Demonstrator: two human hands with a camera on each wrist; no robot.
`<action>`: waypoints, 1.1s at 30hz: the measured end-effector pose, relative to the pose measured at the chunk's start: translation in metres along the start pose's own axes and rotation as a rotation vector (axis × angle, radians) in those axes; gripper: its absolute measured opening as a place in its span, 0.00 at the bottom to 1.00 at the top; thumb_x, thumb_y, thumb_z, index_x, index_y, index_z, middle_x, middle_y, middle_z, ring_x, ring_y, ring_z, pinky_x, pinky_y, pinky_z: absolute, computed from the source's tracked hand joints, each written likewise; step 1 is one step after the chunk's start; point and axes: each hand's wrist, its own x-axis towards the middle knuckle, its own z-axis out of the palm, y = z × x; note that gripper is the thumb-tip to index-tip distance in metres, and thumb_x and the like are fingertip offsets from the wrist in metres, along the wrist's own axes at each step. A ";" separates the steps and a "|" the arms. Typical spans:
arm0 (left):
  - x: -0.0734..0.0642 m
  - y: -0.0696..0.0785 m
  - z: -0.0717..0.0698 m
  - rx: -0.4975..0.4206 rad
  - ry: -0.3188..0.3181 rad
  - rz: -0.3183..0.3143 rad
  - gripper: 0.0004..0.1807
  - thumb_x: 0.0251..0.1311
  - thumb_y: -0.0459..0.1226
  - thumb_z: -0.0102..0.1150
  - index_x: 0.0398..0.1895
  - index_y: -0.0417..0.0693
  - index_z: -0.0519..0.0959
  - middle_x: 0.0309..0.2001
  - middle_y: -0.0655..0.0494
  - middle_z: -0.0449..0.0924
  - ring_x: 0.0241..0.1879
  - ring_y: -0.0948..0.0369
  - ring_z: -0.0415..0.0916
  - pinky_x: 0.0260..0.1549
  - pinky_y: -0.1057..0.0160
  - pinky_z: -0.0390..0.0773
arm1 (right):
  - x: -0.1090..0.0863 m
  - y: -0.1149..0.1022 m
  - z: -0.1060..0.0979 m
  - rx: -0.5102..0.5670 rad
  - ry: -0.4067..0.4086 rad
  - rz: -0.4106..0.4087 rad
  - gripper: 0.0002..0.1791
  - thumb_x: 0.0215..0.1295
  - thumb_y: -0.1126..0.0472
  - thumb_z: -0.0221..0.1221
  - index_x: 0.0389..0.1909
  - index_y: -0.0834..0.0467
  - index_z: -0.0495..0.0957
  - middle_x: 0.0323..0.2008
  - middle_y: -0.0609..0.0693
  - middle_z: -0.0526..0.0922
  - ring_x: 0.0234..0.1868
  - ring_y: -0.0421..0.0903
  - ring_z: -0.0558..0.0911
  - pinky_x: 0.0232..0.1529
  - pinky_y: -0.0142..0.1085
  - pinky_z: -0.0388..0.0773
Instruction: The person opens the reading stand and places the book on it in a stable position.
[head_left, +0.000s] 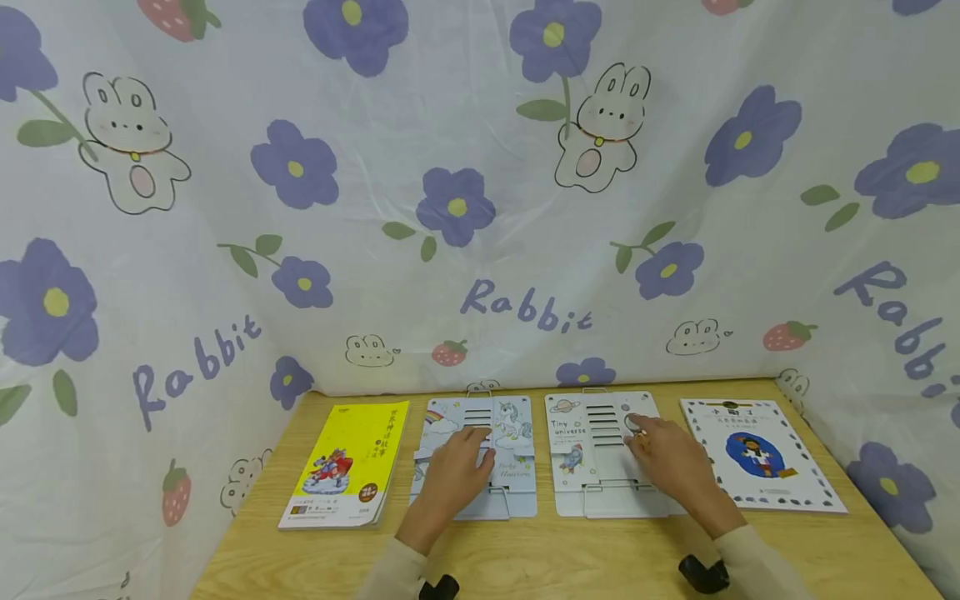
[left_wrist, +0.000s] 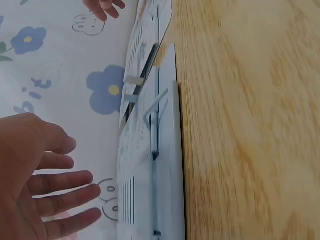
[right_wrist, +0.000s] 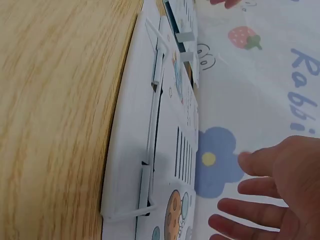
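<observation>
Two folding book stands lie flat side by side on the wooden table. My left hand (head_left: 459, 468) is over the pale blue unicorn stand (head_left: 517, 500). In the left wrist view its fingers (left_wrist: 62, 202) are loosely spread, apart from the stand's slotted plate (left_wrist: 137, 172). Over the right side of the white "Tiny universe" stand (head_left: 570, 462) is my right hand (head_left: 666, 462). Its relaxed fingers (right_wrist: 250, 212) hold nothing in the right wrist view, off to the side of the stand's white ledge (right_wrist: 130, 145). Part of each stand is hidden under a hand.
A yellow-covered book (head_left: 375, 450) lies left of the stands. To their right is a white picture book (head_left: 795, 492) with a blue oval on its cover. Behind the table (head_left: 592, 558) hangs a white cloth (head_left: 510, 258) printed with flowers and rabbits.
</observation>
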 end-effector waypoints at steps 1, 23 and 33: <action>0.001 0.003 0.001 -0.018 0.010 0.003 0.15 0.70 0.38 0.68 0.56 0.42 0.85 0.49 0.48 0.88 0.45 0.52 0.88 0.37 0.55 0.89 | 0.001 0.002 -0.001 0.022 -0.003 0.015 0.22 0.73 0.56 0.67 0.62 0.61 0.84 0.50 0.63 0.90 0.35 0.54 0.87 0.25 0.43 0.80; 0.022 0.080 0.044 -0.452 -0.208 -0.021 0.08 0.75 0.32 0.60 0.47 0.40 0.87 0.37 0.54 0.89 0.29 0.75 0.76 0.28 0.75 0.77 | 0.020 0.069 0.011 0.310 -0.113 0.293 0.17 0.77 0.61 0.58 0.55 0.71 0.83 0.49 0.68 0.87 0.46 0.60 0.87 0.40 0.50 0.85; 0.014 0.106 0.058 -0.421 -0.243 0.001 0.04 0.70 0.29 0.63 0.39 0.40 0.87 0.30 0.55 0.87 0.24 0.75 0.71 0.24 0.77 0.73 | 0.034 0.082 0.013 0.373 -0.178 0.345 0.20 0.76 0.59 0.60 0.54 0.75 0.81 0.43 0.68 0.87 0.38 0.54 0.85 0.32 0.38 0.81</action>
